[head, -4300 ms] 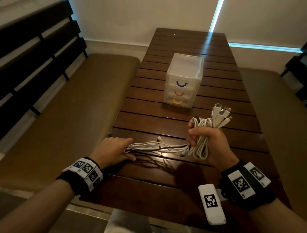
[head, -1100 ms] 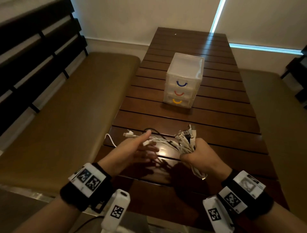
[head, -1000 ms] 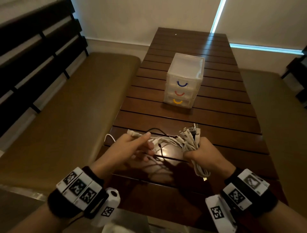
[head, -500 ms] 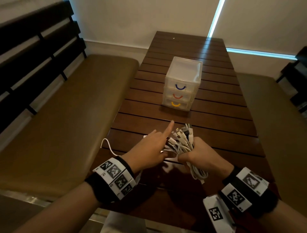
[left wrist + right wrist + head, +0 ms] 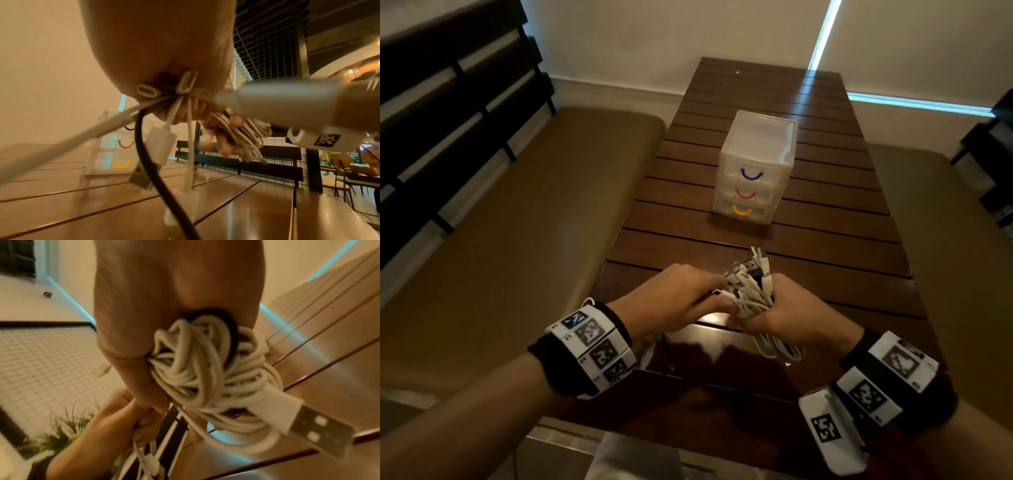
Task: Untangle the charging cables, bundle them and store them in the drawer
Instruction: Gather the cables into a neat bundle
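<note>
The right hand (image 5: 787, 313) squeezes the cables (image 5: 751, 294) in a bunch, the left hand (image 5: 681, 301) holds loose ends, and the drawers (image 5: 751, 178) are all closed.

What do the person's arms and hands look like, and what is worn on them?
Both forearms are bare, with no sleeves or gloves. Each wrist carries a black band faced with white tiles printed with black square codes. Under the right wrist sits a white, rounded camera unit bearing one more code. The left hand and right hand wear no rings that I can see.
</note>
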The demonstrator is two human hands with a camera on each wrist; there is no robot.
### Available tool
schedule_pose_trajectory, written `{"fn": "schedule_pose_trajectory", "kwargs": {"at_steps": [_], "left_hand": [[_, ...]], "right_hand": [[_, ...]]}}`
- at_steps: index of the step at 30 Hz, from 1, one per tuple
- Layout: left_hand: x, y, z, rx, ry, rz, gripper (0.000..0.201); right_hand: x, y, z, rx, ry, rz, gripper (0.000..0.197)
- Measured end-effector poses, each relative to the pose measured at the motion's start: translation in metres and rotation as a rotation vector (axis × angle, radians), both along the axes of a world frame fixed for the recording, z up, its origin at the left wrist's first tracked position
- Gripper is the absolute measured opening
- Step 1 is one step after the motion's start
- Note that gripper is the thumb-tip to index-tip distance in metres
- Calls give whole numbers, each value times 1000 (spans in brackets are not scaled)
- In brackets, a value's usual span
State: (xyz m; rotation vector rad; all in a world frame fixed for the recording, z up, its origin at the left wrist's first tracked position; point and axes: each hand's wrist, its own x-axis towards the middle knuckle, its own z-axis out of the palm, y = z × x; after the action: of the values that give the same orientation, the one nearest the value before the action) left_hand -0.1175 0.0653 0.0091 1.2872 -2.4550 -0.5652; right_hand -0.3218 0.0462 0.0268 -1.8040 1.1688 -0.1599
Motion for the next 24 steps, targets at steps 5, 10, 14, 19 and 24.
{"fn": "schedule_pose_trajectory", "kwargs": {"at_steps": [5,10,14,19,24], "left_hand": [[-2,0,1,-125,62,49,39],[-3,-11,9,-165,7,112,49],[-6,-3,16,-353,135,281,39],[-8,34,16,-310,306,366,37],[-3,27,19,-443,12,264,42]], "right_hand": [[1,1,9,96,-177,-58,13],[6,2,2,63,-284,-242,17],[9,1,-8,93,-454,-454,12],[11,8,-8,93,-506,-437,17],[14,9,-15,41,-359,-373,12]]}}
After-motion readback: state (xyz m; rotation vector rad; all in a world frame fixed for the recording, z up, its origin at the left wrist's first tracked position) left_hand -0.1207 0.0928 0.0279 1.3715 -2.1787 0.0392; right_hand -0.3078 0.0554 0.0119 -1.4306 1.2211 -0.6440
